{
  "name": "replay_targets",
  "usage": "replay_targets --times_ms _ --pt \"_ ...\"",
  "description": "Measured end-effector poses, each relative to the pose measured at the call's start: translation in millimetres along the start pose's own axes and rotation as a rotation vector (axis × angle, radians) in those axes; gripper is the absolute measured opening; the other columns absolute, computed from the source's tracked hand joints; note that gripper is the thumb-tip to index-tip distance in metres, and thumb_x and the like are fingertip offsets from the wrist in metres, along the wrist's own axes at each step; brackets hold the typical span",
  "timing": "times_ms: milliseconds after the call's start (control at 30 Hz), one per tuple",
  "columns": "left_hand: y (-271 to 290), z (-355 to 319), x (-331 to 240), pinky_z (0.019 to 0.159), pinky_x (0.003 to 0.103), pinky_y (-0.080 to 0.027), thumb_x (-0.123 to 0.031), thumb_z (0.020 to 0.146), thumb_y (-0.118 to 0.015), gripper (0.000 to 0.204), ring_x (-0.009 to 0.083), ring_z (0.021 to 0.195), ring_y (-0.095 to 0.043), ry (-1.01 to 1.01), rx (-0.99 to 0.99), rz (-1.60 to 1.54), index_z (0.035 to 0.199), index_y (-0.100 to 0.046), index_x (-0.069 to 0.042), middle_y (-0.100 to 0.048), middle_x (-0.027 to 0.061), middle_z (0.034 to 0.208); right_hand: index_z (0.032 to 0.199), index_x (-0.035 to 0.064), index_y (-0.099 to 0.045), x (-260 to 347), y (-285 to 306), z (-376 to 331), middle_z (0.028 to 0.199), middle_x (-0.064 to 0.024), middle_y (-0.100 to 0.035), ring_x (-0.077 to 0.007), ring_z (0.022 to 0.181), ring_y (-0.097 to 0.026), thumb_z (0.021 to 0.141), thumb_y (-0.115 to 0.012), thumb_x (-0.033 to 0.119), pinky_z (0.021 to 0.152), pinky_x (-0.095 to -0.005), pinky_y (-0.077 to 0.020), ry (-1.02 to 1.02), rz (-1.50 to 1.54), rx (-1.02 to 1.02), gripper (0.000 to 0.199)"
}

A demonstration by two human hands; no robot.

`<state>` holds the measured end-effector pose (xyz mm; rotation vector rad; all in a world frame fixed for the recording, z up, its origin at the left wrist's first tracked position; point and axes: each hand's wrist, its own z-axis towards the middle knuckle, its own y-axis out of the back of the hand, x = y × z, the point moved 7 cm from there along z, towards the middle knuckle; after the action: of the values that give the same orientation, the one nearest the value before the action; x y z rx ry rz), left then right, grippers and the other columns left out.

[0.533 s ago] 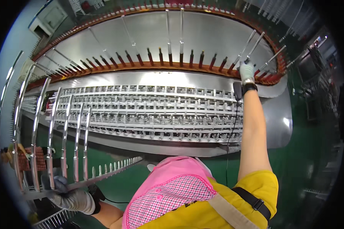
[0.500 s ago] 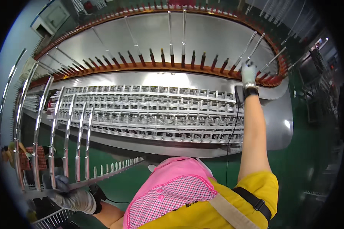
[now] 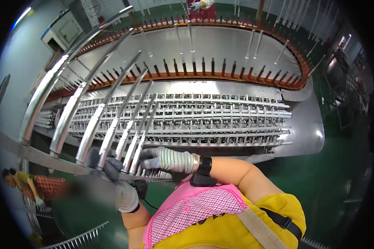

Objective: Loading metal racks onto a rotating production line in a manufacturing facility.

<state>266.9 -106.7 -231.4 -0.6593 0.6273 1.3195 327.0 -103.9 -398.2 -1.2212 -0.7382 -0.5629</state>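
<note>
Both hands, right (image 3: 166,159) back from the far rail & left (image 3: 108,166), now clamped on rods (image 3: 131,143), prob lifting the rack.

I see my right hand (image 3: 164,159) in a knit glove with pale grey and light stripes, its fingertips coated dark grey. At the wrist sits a black band with a boxy black unit on it. My left hand (image 3: 110,168) wears a glove with dark grey coated fingers and a light grey knit cuff that runs a little way up the forearm; a small black device with a thin black cable sits just beside it. I'm wearing a yellow short-sleeved top, a pink cloth with a checked panel over the chest, and a beige shoulder strap with a black buckle.
</note>
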Motion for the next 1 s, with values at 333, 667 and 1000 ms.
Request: replay_targets --times_ms 333,667,1000 --pt "-12 -13 -11 0.045 0.022 -0.032 -0.035 0.077 -0.055 0.050 0.0084 0.044 -0.035 0.162 0.073 -0.015 0.100 -0.050 0.009 -0.035 -0.0008 0.048 0.096 0.0097 -0.056 12 -17 -15 0.067 0.0031 -0.055 -0.0028 0.050 -0.045 0.081 -0.054 0.033 0.044 -0.0158 -0.0356 0.027 0.519 -0.198 0.028" --pt "-23 -27 1 0.053 0.021 -0.032 -0.040 0.081 -0.048 0.053 0.0070 0.049 -0.034 0.142 0.051 0.058 0.104 -0.047 0.008 -0.034 -0.0014 0.051 0.086 0.0059 -0.059 38 -17 -23 0.061 0.0010 -0.055 -0.0045 0.045 -0.046 0.081 -0.056 0.027 0.041 -0.0156 -0.0368 -0.028 0.530 -0.050 0.022" --pt "6 -34 13 0.059 0.024 -0.039 -0.030 0.083 -0.047 0.045 0.0075 0.045 -0.031 -0.017 0.017 0.014 0.102 -0.046 0.011 -0.029 -0.0022 0.050 0.091 0.0094 -0.057 35 204 -104 0.059 0.0032 -0.052 -0.0053 0.051 -0.044 0.083 -0.052 0.029 0.050 -0.0181 -0.0374 0.304 0.289 -0.824 0.022"
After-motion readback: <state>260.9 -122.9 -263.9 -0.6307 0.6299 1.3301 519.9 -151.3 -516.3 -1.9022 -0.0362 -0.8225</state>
